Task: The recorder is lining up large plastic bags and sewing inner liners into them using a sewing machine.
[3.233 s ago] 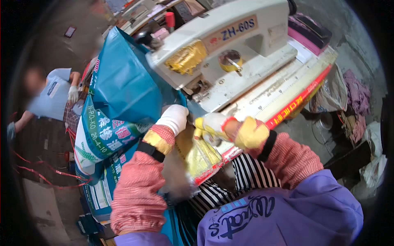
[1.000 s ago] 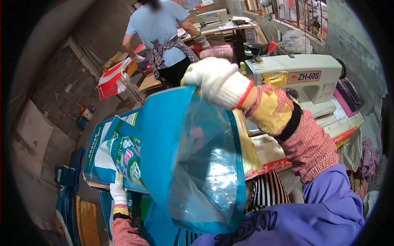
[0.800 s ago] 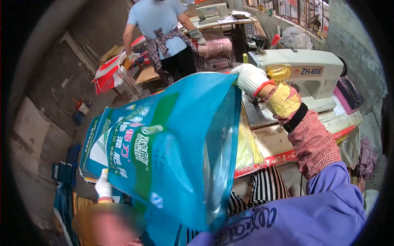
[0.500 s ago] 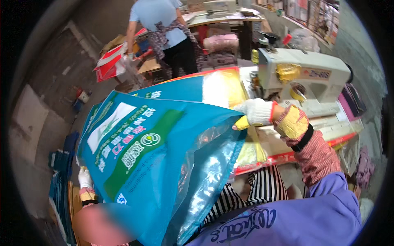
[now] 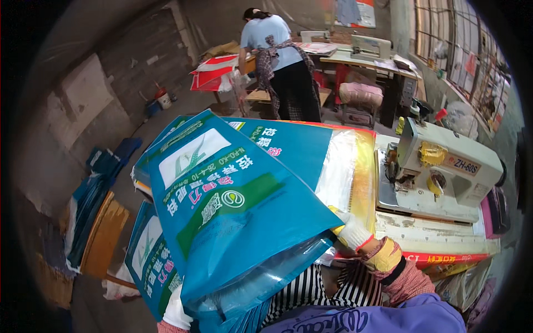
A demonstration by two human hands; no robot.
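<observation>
A large blue plastic woven sack (image 5: 266,222) with a green band and a white panel slants across my lap and the table, its opening with a clear liner facing me. My right hand (image 5: 352,232), in a white glove with yellow fingertips, is closed on the right corner of the opening. At the left corner, my left hand (image 5: 177,311), also gloved, grips the sack's edge, its fingers mostly hidden. A second blue sack (image 5: 145,258) hangs below on the left. Beneath the held sack, more blue sacks (image 5: 300,150) lie on the table.
A white sewing machine (image 5: 449,161) stands on the table at right, beside a yellow and clear sack (image 5: 361,166). Folded blue sacks (image 5: 83,216) are stacked at left by a wooden board (image 5: 102,236). A co-worker (image 5: 277,61) stands ahead by a red and white sack (image 5: 214,75).
My left hand has come toward me to the near left corner of the sack. My right hand has moved nearer too, and the sack lies flatter. The view has shifted, showing more of the room.
</observation>
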